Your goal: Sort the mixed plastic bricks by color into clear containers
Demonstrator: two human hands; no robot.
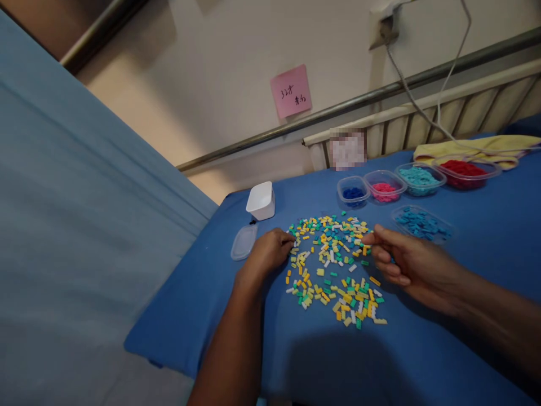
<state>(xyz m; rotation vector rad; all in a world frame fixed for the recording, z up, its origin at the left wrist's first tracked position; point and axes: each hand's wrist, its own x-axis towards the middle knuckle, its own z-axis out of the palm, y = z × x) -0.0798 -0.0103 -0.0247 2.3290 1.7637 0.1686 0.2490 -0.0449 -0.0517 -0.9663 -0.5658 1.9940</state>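
Observation:
Small plastic building bricks (320, 272) in yellow, orange, green, blue and white lie scattered over the blue cover in the middle. At the left edge of the spread, my left hand (273, 248) rests low with its fingers bent together next to the bricks. Its fingertips are partly hidden, and what they pinch cannot be made out. My right hand (395, 260) hovers at the right edge of the spread, palm turned inward. Its fingers are curled, with thumb and forefinger close together near some orange bricks; anything between them is too small to tell.
Clear tubs hold dark blue (353, 193), pink (384, 190), light blue (418, 179) and red pieces (462, 172). A shallow container of blue pieces (421, 223) lies beyond my right hand. A white box (261, 201), clear lid (244, 242), yellow cloth (477, 148) and blue curtain (84, 169) surround.

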